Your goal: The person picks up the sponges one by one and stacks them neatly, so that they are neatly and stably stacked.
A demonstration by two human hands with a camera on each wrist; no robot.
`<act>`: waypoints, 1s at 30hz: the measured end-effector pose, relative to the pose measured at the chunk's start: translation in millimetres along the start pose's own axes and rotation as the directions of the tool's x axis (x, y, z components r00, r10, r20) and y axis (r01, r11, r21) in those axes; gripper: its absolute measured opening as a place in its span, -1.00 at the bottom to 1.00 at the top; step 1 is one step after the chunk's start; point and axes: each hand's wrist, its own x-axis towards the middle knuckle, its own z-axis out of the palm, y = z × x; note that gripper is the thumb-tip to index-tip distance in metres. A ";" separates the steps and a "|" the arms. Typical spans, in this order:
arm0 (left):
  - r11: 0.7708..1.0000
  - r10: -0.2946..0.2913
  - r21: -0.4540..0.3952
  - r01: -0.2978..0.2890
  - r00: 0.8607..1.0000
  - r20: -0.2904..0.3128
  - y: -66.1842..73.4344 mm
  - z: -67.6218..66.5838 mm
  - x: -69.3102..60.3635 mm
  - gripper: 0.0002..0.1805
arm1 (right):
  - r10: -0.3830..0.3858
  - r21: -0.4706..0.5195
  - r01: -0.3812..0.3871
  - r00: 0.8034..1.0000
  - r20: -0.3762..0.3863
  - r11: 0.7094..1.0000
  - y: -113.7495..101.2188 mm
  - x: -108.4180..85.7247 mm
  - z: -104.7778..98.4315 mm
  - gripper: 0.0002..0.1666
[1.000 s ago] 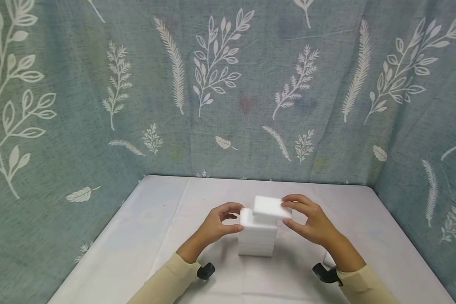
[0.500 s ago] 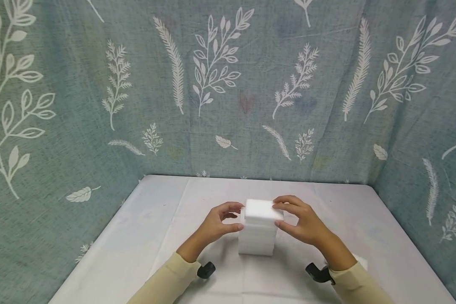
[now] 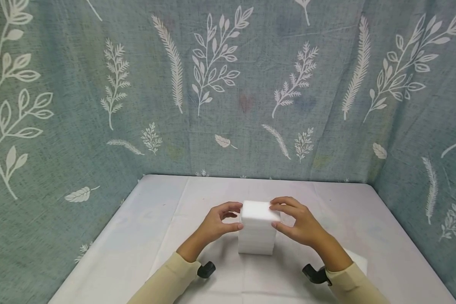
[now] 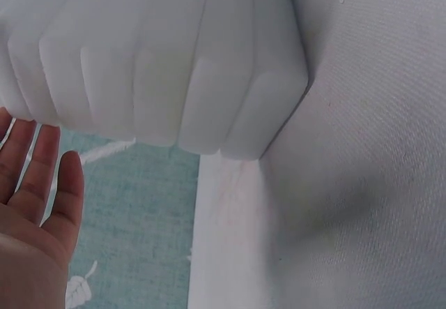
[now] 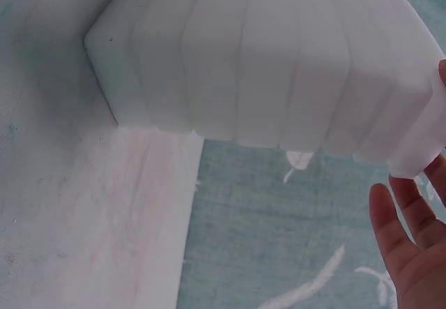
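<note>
A stack of white sponges (image 3: 256,243) stands upright on the table, and the top sponge (image 3: 255,210) lies nearly flush over those beneath. My right hand (image 3: 303,223) holds that top sponge at its right end, thumb in front and fingers at the back edge. At the stack's left side, my left hand (image 3: 217,221) grips near the top between thumb and forefinger. Seams between several layers show on the stack (image 4: 164,79) in the left wrist view; the left thumb is hidden there. In the right wrist view, fingers (image 5: 403,236) touch the uppermost sponge (image 5: 420,131).
Partly behind the right forearm lies another white piece (image 3: 359,260) on the white-covered table (image 3: 167,236). Leaf-patterned green-blue cloth (image 3: 247,84) encloses the back and sides. Black wrist mounts (image 3: 206,270) stick out below both wrists.
My right hand has moved left, bringing the top sponge from overhanging on the right to sit squarely over the stack. My left hand has stayed almost still.
</note>
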 end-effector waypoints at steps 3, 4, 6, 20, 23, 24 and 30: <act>1.000 0.008 -0.001 -0.008 1.000 -0.001 -0.1 0.3 0.7 -0.42 | -0.007 -0.001 0.007 1.000 -0.010 1.000 -0.6 0.1 0.6 -0.54; 1.000 0.009 -0.001 -0.009 1.000 -0.002 0.2 0.3 0.9 -0.42 | -0.010 0.000 0.010 1.000 -0.012 1.000 -0.8 0.2 0.9 -0.54; 1.000 0.010 0.002 -0.010 1.000 -0.004 -0.3 0.4 1.5 -0.43 | -0.006 0.002 0.007 1.000 -0.012 1.000 -1.1 0.5 1.5 -0.55; 1.000 -0.014 0.006 0.014 1.000 -0.003 1.3 1.5 0.9 -0.43 | -0.011 0.018 0.011 1.000 -0.010 1.000 -1.7 -0.4 6.1 -0.55; 1.000 -0.018 0.011 0.018 1.000 -0.002 1.8 1.5 0.7 -0.43 | -0.009 0.017 0.009 1.000 -0.010 1.000 -1.2 -0.8 7.1 -0.55; 1.000 -0.020 0.015 0.020 1.000 0.001 1.7 1.4 0.7 -0.43 | -0.007 0.017 0.007 1.000 -0.010 1.000 -1.3 -0.8 7.3 -0.55; 1.000 -0.016 0.019 0.016 1.000 -0.003 -12.6 0.6 3.1 -0.41 | -0.015 0.014 0.015 1.000 -0.005 1.000 -1.8 0.3 7.0 -0.54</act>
